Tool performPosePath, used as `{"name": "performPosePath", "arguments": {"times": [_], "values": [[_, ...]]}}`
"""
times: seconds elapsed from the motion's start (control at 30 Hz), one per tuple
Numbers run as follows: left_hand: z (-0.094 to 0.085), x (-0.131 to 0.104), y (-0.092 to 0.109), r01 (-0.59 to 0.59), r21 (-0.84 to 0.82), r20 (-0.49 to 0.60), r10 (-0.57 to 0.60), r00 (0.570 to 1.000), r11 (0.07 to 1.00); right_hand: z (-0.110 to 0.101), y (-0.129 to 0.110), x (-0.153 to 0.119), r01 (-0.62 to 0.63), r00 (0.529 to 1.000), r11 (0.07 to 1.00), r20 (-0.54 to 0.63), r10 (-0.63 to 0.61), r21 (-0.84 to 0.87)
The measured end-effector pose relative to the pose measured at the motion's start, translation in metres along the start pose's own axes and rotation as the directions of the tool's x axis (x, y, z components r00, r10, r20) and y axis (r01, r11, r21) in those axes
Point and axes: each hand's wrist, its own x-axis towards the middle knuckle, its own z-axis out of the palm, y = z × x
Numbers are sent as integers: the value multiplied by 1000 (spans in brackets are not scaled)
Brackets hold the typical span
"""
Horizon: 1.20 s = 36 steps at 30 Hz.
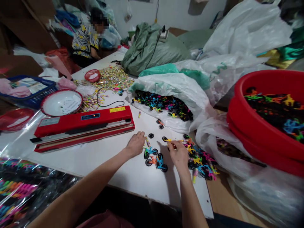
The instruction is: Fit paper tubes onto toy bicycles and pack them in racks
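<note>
My right hand pinches a small yellow toy bicycle by its frame, above the white table. To its left is my left hand, its fingers bent and drawn together; whatever they hold is hidden. Beside the left fingertips lie a small printed tube and a loose black wheel. Between my hands rest a blue-and-green toy bicycle and an orange-and-blue one. A heap of colourful toy bicycles lies just right of my right hand, partly covered by it.
A red heat sealer stands at left, near a white basin. Behind lie many printed tubes and an open bag of toy bicycles. Red tubs stand at right. Another person sits at the far left.
</note>
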Motion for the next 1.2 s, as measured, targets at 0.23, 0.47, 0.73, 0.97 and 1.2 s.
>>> {"name": "performPosePath", "arguments": {"times": [0.23,0.47,0.73,0.97,1.2], "values": [[-23,9,-6,-42,-117,-227,15,974,992,15,-29,-6,-206,978,827,144,152,523],[-38,6,2,-61,-796,-108,-42,993,602,-4,-52,-2,-194,978,696,83,190,691],[-22,-39,-6,122,-919,104,-69,992,375,25,-63,-16,-327,942,647,292,165,688],[-29,-61,4,230,-931,182,-184,966,283,19,-69,-30,-527,838,484,524,155,699],[-36,-76,5,268,-943,260,-67,963,196,6,-64,-39,-568,758,462,652,-29,681]]}}
